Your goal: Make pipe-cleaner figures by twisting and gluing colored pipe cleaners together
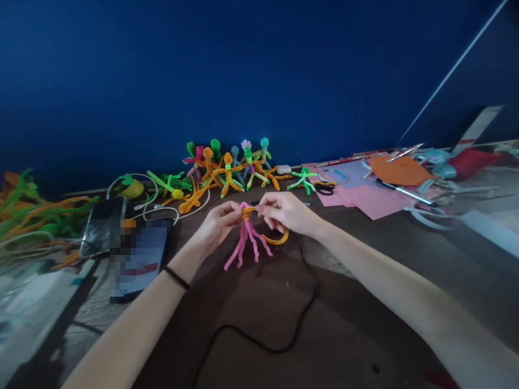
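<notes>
Above the table, my left hand (pixel 218 226) pinches the top of a pink pipe-cleaner figure (pixel 252 241), whose several thin legs hang down and spread. Orange pipe cleaner is coiled round the figure just below its head. My right hand (pixel 279 210) closes on the orange pipe cleaner (pixel 277 241) close to the coil, and its loose tail curves out below the fingers. Part of the pink head is covered by the left fingertips.
Several finished pipe-cleaner figures (pixel 228 175) stand along the blue wall. Left are two phones (pixel 144 265), a white cable and loose pipe cleaners (pixel 36 216). Coloured paper (pixel 371 200), scissors (pixel 325 188) and pens lie right. A black cord (pixel 310 294) crosses the table in front.
</notes>
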Motion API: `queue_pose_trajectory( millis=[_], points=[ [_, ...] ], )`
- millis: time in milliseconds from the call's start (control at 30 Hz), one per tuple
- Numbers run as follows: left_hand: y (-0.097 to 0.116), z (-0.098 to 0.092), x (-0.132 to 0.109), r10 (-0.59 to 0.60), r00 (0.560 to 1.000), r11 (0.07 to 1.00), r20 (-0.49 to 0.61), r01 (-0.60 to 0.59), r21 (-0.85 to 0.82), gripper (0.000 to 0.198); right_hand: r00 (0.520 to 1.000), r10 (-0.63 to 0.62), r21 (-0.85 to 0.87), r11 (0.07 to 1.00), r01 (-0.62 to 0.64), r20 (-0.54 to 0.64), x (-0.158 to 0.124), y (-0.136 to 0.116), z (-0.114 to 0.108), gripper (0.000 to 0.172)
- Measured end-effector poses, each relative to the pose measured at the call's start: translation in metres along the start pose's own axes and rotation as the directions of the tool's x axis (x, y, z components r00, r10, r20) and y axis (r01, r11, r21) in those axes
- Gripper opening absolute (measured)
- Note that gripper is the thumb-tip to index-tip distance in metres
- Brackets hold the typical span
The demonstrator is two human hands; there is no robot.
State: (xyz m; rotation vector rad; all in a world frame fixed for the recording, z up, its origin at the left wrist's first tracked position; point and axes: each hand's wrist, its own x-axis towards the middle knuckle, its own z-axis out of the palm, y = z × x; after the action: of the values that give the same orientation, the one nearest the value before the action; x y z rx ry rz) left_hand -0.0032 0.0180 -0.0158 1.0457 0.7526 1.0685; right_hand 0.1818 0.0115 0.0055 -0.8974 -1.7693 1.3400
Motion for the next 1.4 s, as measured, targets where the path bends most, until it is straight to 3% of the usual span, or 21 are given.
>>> queue_pose_trajectory(
  millis=[133, 433, 767, 1133, 1400],
  points=[
    [0.003, 0.001, -0.001, 0.007, 1.000, 1.000, 0.008, -0.007, -0.015, 0.009, 0.997, -0.080, -0.040, 0.996, 0.080, 0.003, 0.000, 0.000, -0.001, 0.021],
    [0.004, 0.001, -0.002, 0.031, 0.997, 0.995, 0.070, -0.024, -0.101, 0.009, 0.993, -0.077, -0.031, 0.996, 0.080, 0.090, -0.002, 0.000, -0.006, 0.019],
    [0.006, 0.005, -0.006, 0.008, 0.989, 0.990, 0.149, 0.013, -0.140, 0.018, 0.997, -0.070, -0.092, 0.993, 0.071, 0.020, 0.000, -0.001, -0.007, 0.023],
    [0.005, 0.015, -0.011, -0.028, 0.974, 0.982, 0.223, 0.068, -0.174, 0.026, 0.992, -0.080, 0.167, 0.984, 0.063, 0.097, 0.001, 0.006, -0.001, 0.019],
    [-0.001, 0.013, -0.010, -0.048, 0.968, 0.975, 0.246, 0.099, -0.201, 0.025, 0.986, -0.116, 0.231, 0.969, 0.086, 0.120, -0.002, 0.004, 0.001, 0.015]
  ],
)
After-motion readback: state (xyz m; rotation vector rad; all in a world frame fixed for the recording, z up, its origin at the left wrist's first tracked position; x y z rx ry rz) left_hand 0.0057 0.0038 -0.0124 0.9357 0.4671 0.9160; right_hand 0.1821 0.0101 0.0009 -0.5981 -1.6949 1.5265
